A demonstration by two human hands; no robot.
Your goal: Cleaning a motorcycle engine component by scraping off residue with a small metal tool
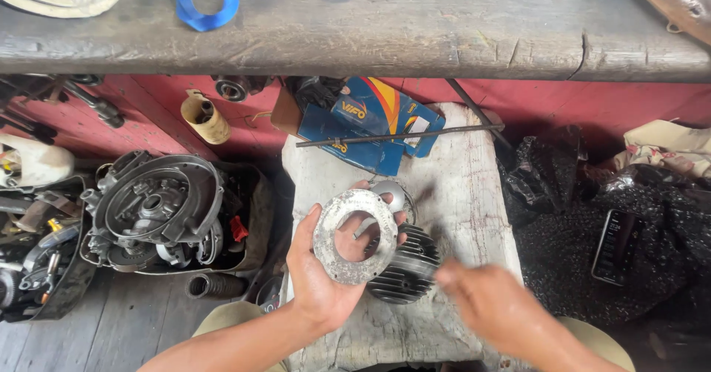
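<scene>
Your left hand [320, 268], just below the middle of the frame, is closed around a flat, corroded metal ring [354, 236], thumb on its left rim and fingers curled behind its right edge, holding it face-up toward you above the pale, worn surface [466, 194]. Just right of the ring and partly behind it lies a dark finned cylinder [407, 268], resting on the surface. Your right hand [485, 298], at lower centre-right, is blurred; you cannot tell whether it is open or closed, and nothing can be made out in it. Toward the top of the surface a thin dark rod [400, 135] lies across blue cardboard boxes [370, 124]. At left sits a grey engine casing [159, 205], and at right a phone [615, 246] rests on black plastic bags [563, 253].
</scene>
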